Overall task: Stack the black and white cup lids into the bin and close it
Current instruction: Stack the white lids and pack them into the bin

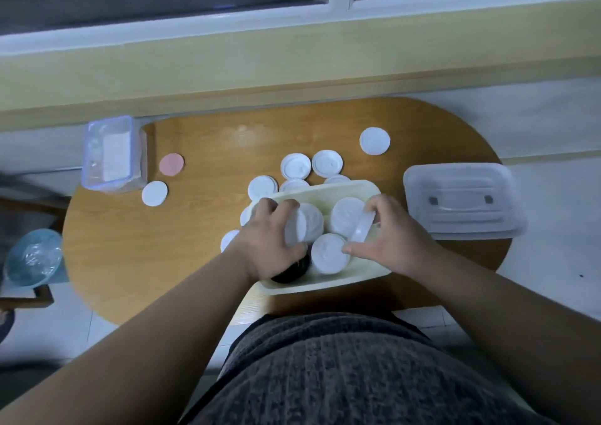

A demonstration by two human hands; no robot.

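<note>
Plastic looked light, thin and slippery; rims seemed the best hold.
Left grip (270, 226) clasped a white stack (309, 224) inside the bin (325, 188); right grip (390, 236) pinched one tilted lid (362, 229).

Person as seen by the head camera. The left hand (273, 229) and the right hand (387, 229) are uncovered; the left forearm (146, 327) and the right forearm (504, 320) are likewise bare along their whole visible length, out to the lower corners of the view. The one worn item in sight is a knitted garment (341, 376) over the trunk at lower centre: dark, mottled grey-brown yarn flecked with paler strands, worked in narrow ribs running lengthwise away from the wearer. Its far edge forms a rounded, darker border. Dim light and soft focus leave fingernails and finer stitch detail unclear.
</note>
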